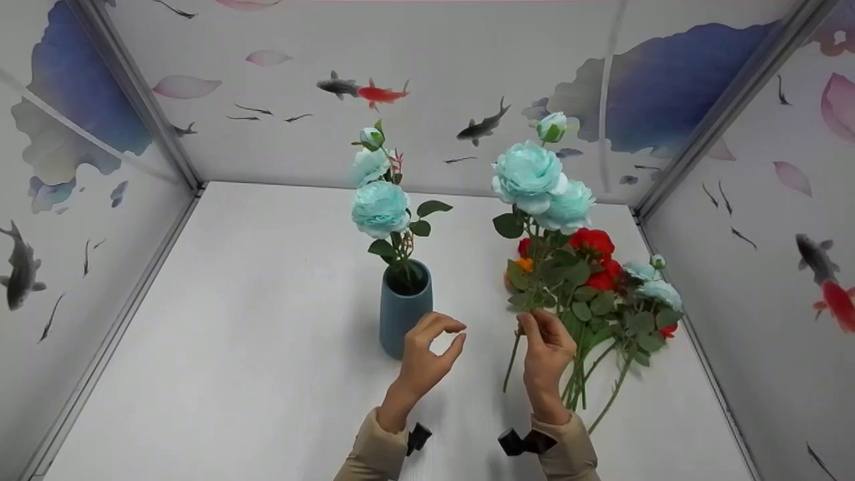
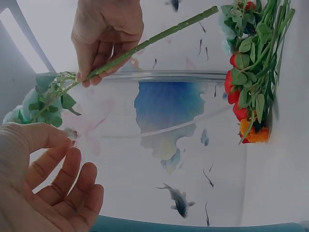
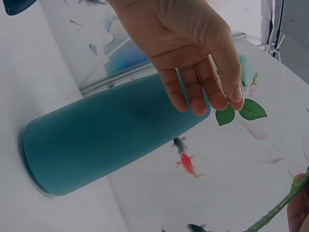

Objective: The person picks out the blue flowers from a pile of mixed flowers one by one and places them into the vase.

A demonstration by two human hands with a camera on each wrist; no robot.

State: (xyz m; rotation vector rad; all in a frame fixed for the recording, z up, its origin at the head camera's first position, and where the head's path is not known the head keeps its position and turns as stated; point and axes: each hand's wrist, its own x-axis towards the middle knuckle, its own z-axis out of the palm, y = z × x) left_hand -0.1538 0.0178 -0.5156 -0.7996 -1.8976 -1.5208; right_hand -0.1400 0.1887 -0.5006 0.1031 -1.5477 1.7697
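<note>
The left hand (image 1: pixel 427 351) curves empty, thumb and forefinger apart, while the right hand (image 1: pixel 548 351) pinches the stem (image 1: pixel 511 361), probably the stiffest and best hold, of a light-looking, soft-petalled blue flower (image 1: pixel 528 177), raised before heaped flowers (image 1: pixel 601 304) and right of a vase (image 1: pixel 397 317) on the worktop (image 1: pixel 267 321).

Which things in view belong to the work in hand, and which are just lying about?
In the work:
turquoise spray, pinched by the right hand
blue vase, holding turquoise flowers
empty left hand, near the vase

Apparently lying about:
pile of red, orange and turquoise flowers
</note>
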